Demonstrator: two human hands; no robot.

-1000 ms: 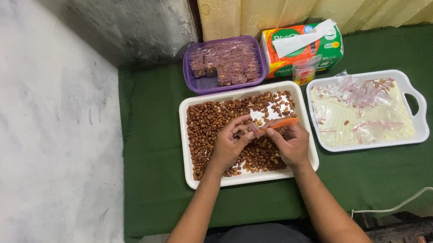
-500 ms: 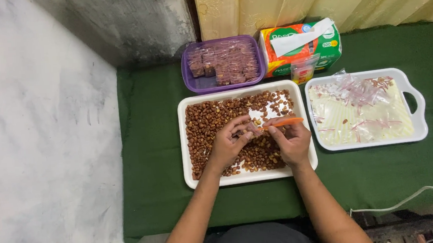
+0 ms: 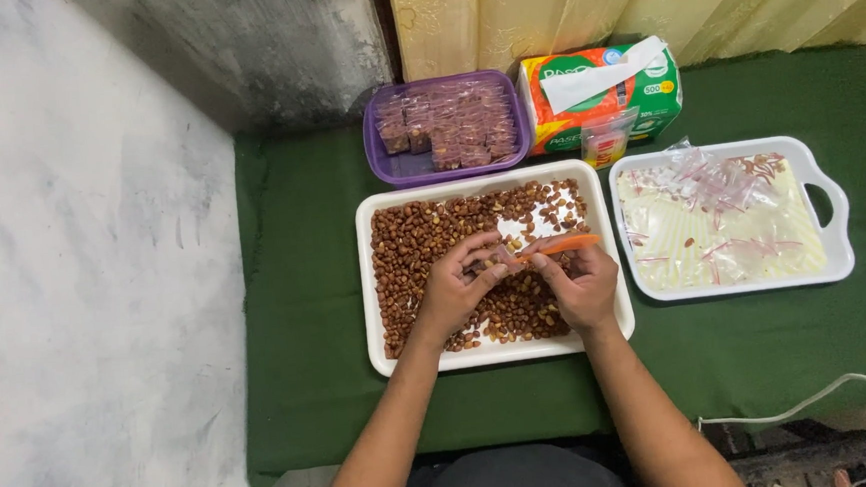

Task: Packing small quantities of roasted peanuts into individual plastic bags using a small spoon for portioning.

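Far left, I see the purple tray [image 3: 448, 167] already full of packed bags. In the middle white tray [image 3: 372, 307] many peanuts [image 3: 418, 249] remain; my left hand [image 3: 453, 290] pinches a small bag [image 3: 507, 259], my right hand [image 3: 583, 286] grips an orange scoop [image 3: 565, 245]. Right, empty bags [image 3: 717, 216] wait.

Two bare forearms come up from the bottom edge, with no sleeves, watch, bracelet or ring showing on either. The left hand [image 3: 453, 294] and the right hand [image 3: 581, 287] are both ungloved, their fingers short-nailed as far as can be told. Below the wrists, between the two forearms, a patch of dark grey cloth garment [image 3: 513, 479] covers the lap; its cut cannot be made out.
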